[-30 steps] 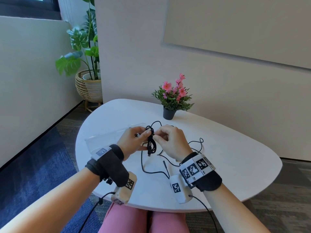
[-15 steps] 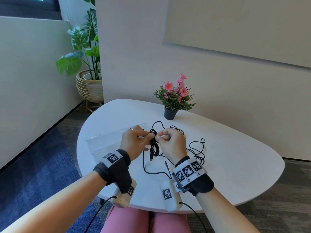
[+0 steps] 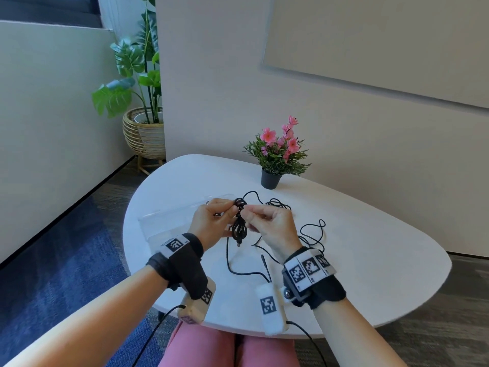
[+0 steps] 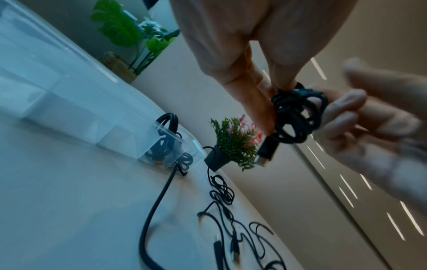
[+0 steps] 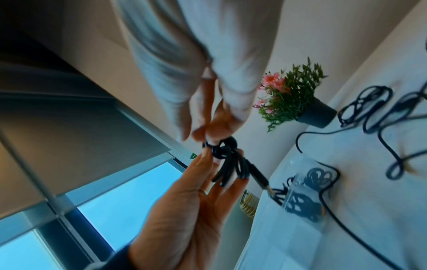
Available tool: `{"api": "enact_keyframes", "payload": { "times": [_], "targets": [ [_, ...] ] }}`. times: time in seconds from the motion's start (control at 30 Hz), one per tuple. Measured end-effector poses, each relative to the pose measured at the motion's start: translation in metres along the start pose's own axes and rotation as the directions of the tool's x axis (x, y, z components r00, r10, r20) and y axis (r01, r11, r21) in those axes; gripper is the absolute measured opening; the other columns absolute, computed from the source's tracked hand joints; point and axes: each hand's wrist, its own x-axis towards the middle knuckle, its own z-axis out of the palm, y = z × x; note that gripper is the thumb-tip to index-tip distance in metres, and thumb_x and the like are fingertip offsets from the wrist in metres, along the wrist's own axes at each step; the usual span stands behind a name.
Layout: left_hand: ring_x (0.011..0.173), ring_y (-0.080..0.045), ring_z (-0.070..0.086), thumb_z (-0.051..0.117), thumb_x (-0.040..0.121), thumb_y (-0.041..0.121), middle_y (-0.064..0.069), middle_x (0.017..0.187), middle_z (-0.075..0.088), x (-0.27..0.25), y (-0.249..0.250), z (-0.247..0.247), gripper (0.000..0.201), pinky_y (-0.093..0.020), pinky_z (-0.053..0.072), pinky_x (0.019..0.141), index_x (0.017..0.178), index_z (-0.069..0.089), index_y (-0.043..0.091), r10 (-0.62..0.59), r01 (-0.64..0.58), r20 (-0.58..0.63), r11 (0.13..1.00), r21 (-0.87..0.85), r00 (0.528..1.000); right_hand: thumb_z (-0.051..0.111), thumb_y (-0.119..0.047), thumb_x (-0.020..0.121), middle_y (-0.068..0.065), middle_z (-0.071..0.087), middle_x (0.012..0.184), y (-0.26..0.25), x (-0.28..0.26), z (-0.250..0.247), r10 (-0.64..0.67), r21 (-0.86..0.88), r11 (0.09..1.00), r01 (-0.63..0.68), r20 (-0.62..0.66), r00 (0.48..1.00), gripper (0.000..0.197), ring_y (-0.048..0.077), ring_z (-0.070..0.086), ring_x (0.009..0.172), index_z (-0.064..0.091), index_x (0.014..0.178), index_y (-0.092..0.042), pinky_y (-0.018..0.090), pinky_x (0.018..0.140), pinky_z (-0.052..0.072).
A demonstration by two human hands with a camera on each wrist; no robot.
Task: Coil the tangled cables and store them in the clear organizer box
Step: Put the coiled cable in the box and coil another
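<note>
White and rounded, the table (image 3: 344, 260) stands against a pale wall with a small pot of pink flowers (image 3: 276, 154) at its far edge and a tall leafy plant in a basket (image 3: 137, 102) on the floor beyond. Above the tabletop both hands meet on one black cable bundle (image 3: 239, 225): the left hand (image 3: 211, 223) pinches its upper end between thumb and fingertips, and the right hand (image 3: 272, 226) pinches the same knot-like top from the other side, its remaining fingers curled loosely. The bundle hangs with its long axis close to upright, loops gathered at the top and a plug (image 4: 263, 155) pointing down toward the table. This looks like the finishing of a coil, the tail being wrapped or tucked round the loops so they hold. The next move, as I judge it, calls for securing that wrap without letting the loops spring apart, then carrying the bundle left to the clear organizer box (image 3: 169, 221), which lies on the table just beyond the left hand and already holds at least one coiled cable (image 4: 161, 146) in an end compartment. More loose cables (image 3: 312, 231) lie tangled on the table to the right, with a thicker lead (image 3: 238, 268) trailing toward the near edge, so much of the task remains
</note>
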Motion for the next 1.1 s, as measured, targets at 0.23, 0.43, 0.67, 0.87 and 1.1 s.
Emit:
{"api": "enact_keyframes", "payload": {
  "times": [0.23, 0.43, 0.67, 0.87, 1.1],
  "targets": [
    [0.084, -0.028, 0.064, 0.059, 0.088, 0.004, -0.002, 0.099, 0.056, 0.002, -0.007, -0.001, 0.01, -0.042, 0.059, 0.064, 0.09, 0.069, 0.006, 0.054, -0.054, -0.064, 0.999, -0.003, 0.997, 0.072, -0.001, 0.078, 0.005, 0.066, 0.062, 0.005, -0.003, 0.007, -0.039, -0.071, 0.997, 0.032, -0.091, 0.995, 0.012, 0.011, 0.065, 0.054, 0.064, 0.082, -0.008, 0.021, 0.057, 0.054],
    [0.077, -0.021, 0.063, 0.06, 0.086, 0.001, -0.003, 0.092, 0.052, 0.001, -0.009, 0.0, 0.012, -0.038, 0.058, 0.057, 0.084, 0.068, 0.009, 0.127, -0.131, -0.107, 0.991, -0.027, 0.986, 0.071, -0.009, 0.08, 0.003, 0.067, 0.066, 0.012, 0.003, 0.019, -0.05, -0.202, 0.979, 0.008, -0.208, 0.977, 0.011, 0.01, 0.065, 0.056, 0.06, 0.081, -0.012, 0.033, 0.067, 0.058],
    [0.074, -0.027, 0.065, 0.062, 0.084, -0.001, -0.001, 0.086, 0.054, 0.005, -0.013, -0.007, 0.016, -0.043, 0.059, 0.062, 0.081, 0.07, 0.013, 0.186, -0.18, -0.112, 0.982, 0.06, 0.976, 0.07, -0.014, 0.08, -0.003, 0.063, 0.063, 0.007, 0.013, 0.02, 0.001, -0.299, 0.953, -0.054, -0.175, 0.985, 0.013, 0.01, 0.059, 0.058, 0.062, 0.072, -0.018, 0.024, 0.064, 0.05],
    [0.081, -0.024, 0.069, 0.065, 0.084, 0.004, -0.002, 0.088, 0.054, 0.005, -0.008, -0.011, 0.012, -0.046, 0.059, 0.064, 0.09, 0.071, 0.012, 0.164, -0.158, -0.072, 0.984, 0.088, 0.984, 0.074, -0.014, 0.077, 0.001, 0.07, 0.075, 0.011, 0.017, 0.019, -0.159, -0.344, 0.936, 0.07, -0.238, 0.958, 0.014, 0.016, 0.067, 0.065, 0.066, 0.07, -0.023, 0.034, 0.07, 0.058],
    [0.075, -0.022, 0.072, 0.06, 0.088, 0.004, -0.018, 0.099, 0.067, 0.0, -0.011, -0.029, 0.016, -0.025, 0.056, 0.064, 0.102, 0.067, 0.001, 0.049, -0.073, -0.146, 0.983, -0.169, 0.988, 0.067, -0.025, 0.085, -0.005, 0.062, 0.123, 0.024, 0.023, 0.022, -0.097, -0.298, 0.944, 0.139, 0.151, 0.984, 0.034, 0.012, 0.065, 0.098, 0.064, 0.119, -0.022, 0.018, 0.084, 0.052]
  ]
}}
